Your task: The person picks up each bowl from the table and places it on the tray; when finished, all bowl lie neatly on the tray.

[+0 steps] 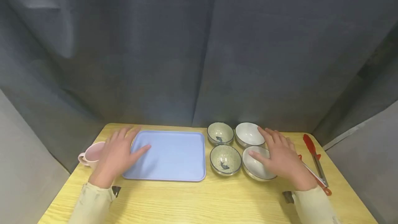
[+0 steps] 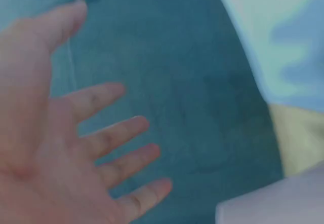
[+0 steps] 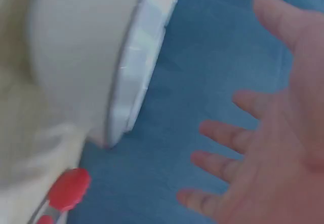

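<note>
My left hand (image 1: 116,155) hovers with spread fingers over the left end of a light blue tray (image 1: 174,156), and nothing is in it. Just left of that hand stands a pink mug (image 1: 93,152), partly covered by it, with its handle pointing left. Above the right-hand bowls is my right hand (image 1: 281,158), fingers spread and palm bare in the right wrist view. It overlaps the near white bowl (image 1: 256,165) and the edge of the far white bowl (image 1: 248,133). Two speckled bowls with a dark fish motif, a far one (image 1: 220,132) and a near one (image 1: 225,160), sit beside the tray.
Red-tipped tongs (image 1: 317,161) lie at the right side of the wooden table (image 1: 186,199). Another utensil with a red handle end (image 1: 327,191) lies by them, partly behind the right hand. A dark curtain (image 1: 155,61) hangs behind the table's far edge.
</note>
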### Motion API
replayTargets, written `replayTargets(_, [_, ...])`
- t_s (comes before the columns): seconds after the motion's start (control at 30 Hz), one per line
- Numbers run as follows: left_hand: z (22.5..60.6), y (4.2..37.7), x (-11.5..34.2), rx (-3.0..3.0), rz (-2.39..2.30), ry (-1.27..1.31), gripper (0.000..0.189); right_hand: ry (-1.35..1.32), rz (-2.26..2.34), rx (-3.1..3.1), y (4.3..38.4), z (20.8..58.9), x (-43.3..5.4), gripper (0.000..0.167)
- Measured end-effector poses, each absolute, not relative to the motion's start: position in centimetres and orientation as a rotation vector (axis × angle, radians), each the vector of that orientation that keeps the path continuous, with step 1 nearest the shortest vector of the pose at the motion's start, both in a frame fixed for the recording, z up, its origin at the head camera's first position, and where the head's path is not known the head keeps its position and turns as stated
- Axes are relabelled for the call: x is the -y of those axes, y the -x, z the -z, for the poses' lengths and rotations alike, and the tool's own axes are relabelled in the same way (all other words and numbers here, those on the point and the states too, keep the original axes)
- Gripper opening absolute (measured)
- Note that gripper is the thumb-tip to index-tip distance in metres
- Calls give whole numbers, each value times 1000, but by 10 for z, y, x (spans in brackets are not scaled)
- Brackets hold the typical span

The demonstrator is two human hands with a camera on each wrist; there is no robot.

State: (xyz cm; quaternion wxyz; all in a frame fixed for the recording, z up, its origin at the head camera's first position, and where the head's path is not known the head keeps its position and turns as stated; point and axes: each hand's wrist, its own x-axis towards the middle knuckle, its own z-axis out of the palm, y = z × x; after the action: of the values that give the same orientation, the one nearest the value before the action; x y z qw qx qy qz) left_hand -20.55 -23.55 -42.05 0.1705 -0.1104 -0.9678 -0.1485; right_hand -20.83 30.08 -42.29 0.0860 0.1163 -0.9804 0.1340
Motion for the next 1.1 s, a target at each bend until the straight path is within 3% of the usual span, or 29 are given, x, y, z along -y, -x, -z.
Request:
replayTargets(0.23, [445, 175, 250, 2640, 638, 350, 52, -347, -736, 2905, 199, 440, -322, 103])
replayTargets(0.53, [470, 151, 275, 2829, 767, 158, 65, -116, -1150, 2940, 185, 472, -346, 106])
replayTargets(0.7, [480, 151, 284, 2868, 785, 82, 46, -6, -1312, 2982, 181, 480, -358, 108])
replayTargets(0.77, [484, 152, 285, 2861, 807, 79, 46, 39, -1378, 3012, 181, 483, -363, 111])
replayTargets(1.0, [490, 156, 288, 2873, 847, 70, 42, -10, -1552, 2992, 176, 491, -368, 110])
replayTargets(1.1, [492, 158, 287, 2884, 846, 71, 54, -44, -1593, 2994, 175, 492, -368, 110])
